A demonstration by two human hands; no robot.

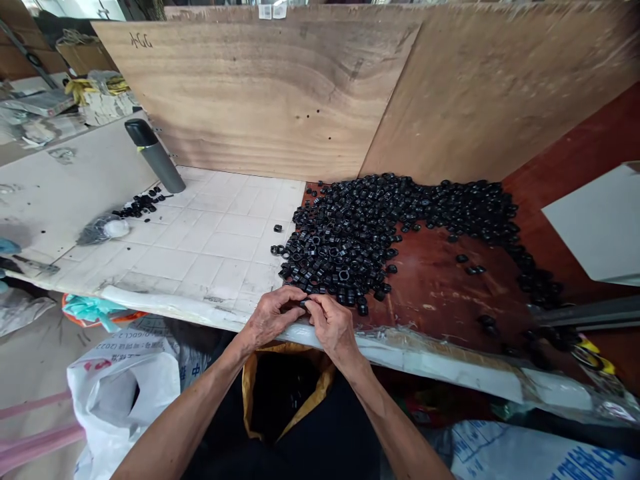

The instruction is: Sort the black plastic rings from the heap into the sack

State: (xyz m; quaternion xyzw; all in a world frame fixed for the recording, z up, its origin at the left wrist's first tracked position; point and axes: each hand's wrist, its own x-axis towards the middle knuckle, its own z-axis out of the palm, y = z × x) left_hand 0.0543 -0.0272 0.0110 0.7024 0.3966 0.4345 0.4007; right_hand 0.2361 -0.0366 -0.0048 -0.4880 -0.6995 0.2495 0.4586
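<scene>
My left hand (274, 313) and my right hand (331, 320) meet at the table's front edge, fingertips close together. Between them is a small black plastic ring (304, 303), mostly covered by the fingers. Both hands are closed in a pinch on it. Just beyond the fingertips lies a large heap of black plastic rings (345, 233), like nuts or caps, spread over the red-brown board. Below the hands, at my lap, an open yellow-rimmed bag (249, 393) has a dark inside with a few faint glints.
A grey bottle (163, 160) stands at the left on white tiles, near small black pieces (143, 204) and a clear plastic bag (97, 229). A plywood panel (260, 93) closes the back. White sacks (120, 387) sit below left. A yellow-black tool (593, 353) lies right.
</scene>
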